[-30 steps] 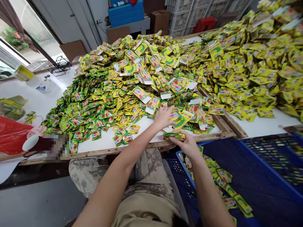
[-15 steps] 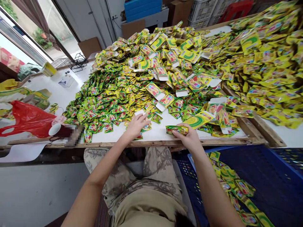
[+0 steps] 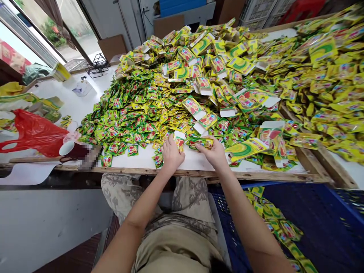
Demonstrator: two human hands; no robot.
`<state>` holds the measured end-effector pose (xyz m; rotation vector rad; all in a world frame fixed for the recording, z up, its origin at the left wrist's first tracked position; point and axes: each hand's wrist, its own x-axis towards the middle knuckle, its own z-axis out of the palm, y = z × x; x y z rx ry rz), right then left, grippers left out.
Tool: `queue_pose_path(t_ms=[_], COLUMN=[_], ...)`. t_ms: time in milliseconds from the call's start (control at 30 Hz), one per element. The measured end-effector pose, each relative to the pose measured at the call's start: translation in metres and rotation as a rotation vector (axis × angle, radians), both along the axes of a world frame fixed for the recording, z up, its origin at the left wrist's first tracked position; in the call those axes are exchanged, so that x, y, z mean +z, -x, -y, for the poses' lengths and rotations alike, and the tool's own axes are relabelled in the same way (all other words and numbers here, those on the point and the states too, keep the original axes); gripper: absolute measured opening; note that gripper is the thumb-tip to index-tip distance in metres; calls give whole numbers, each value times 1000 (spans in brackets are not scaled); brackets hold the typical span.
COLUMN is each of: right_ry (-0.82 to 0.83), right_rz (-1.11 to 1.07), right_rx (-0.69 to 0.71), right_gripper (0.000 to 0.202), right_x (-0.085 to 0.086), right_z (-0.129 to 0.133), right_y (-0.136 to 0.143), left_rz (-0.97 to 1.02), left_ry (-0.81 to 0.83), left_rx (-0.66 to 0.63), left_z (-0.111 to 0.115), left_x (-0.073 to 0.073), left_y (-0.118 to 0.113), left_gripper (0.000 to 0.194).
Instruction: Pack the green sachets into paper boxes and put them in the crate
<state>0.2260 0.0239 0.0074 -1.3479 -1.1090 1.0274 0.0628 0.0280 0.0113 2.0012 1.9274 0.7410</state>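
Near the table's front edge, my left hand [image 3: 172, 154] grips a small open carton [image 3: 179, 139], its white flap pointing away from me. My right hand [image 3: 214, 152] pinches a green and yellow packet [image 3: 202, 142] between thumb and fingers, just right of the carton and apart from it. Behind both hands rises a heap of green and yellow sachets [image 3: 133, 110]. Printed cartons [image 3: 218, 66] with white flaps lie on top of that heap. A flat yellow carton [image 3: 247, 149] rests right of my right hand.
A red plastic bag [image 3: 36, 132] and a dark cup [image 3: 74, 150] are at the left. A blue crate [image 3: 313, 220] with packets stands below the table at the right. Wooden strips [image 3: 318, 167] edge the table; more yellow packets [image 3: 335, 83] are piled beyond. A black wire rack [image 3: 97, 66] stands back left.
My left hand has closed on a carton and lifted it a little. My right hand has moved left with its packet, closer to my left hand. The view has shifted slightly.
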Motion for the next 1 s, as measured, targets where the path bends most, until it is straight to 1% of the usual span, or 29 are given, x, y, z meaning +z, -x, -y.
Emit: queue_pose_path(t_ms=[100,167,233,300,467,533,633,733,800,867,933,1000], right_ry=[-27,-35,-19,10,70,70,23,-76,-117,-118,-128,-153], right_rz=[-35,-27,26,117,358,480,596,583,563,573,612,665], right_rx=[-33,-29,17,90,339,399,425,401,397,439,494,508], right_gripper=[46,46,43,39,30,26,27,28,30,30,25,18], right_x=[1,4,6,6,10,16,25,30,31,30,31,32], right_z=[-1,-5,-10,-15,-19,-19,-20,-19,-18,-15,-14,-14], right_y=[-4,-4,-3,-4,-14,-15,-13,-7,-2,1,5,7], left_rz=[5,2,-2,-4,-17,-31,-14,53,102,135,157,186], left_ry=[-20,-36,-54,-65,-67,-61,-61,-60,-61,-66,-72,-74], left_rx=[-178,-305,-390,-434,-462,-476,-508,-540,-526,-496,-466,-443], left_z=[8,14,19,23,29,30,29,28,28,28,29,29], left_x=[5,7,7,7,7,7,5,3,0,-3,-6,-8], left_y=[14,21,26,30,35,36,37,40,41,42,42,41], left_gripper=[76,76,77,78,76,75,74,75,75,75,74,74])
